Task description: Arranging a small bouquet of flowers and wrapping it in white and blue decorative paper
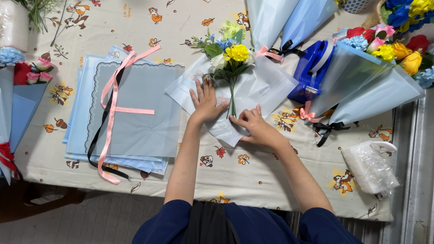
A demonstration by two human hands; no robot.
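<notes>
Two hands are ours, and both press down on a sheet of pale wrapping paper [253, 90] in the middle of the table [253, 171]. Our left hand [205, 101] lies flat on the paper, its fingers [209, 88] spread apart and pointing to 12 o'clock. Our right hand [253, 124] sits at 4 o'clock from the left one, its fingers [242, 119] bent close together, pushing on the bottom edge of the paper. They grip nothing that we can see.

Between our hands lies a small bunch of flowers [230, 56] on the paper. Its green stems [232, 101] run down between the hands, and its yellow, white and blue heads point to 12 o'clock.

At 9 o'clock from our hands lies a stack of blue paper sheets [135, 113], with a pink ribbon [113, 108] and a black ribbon [101, 131] across it. At 2 o'clock stands a blue tape holder [312, 68]. At 3 o'clock lie finished bouquets in blue wraps [375, 86], tied with pink and black bows. A clear plastic bag [368, 165] sits at 4 o'clock, near the table's edge. The tablecloth has little cartoon animals on it.
</notes>
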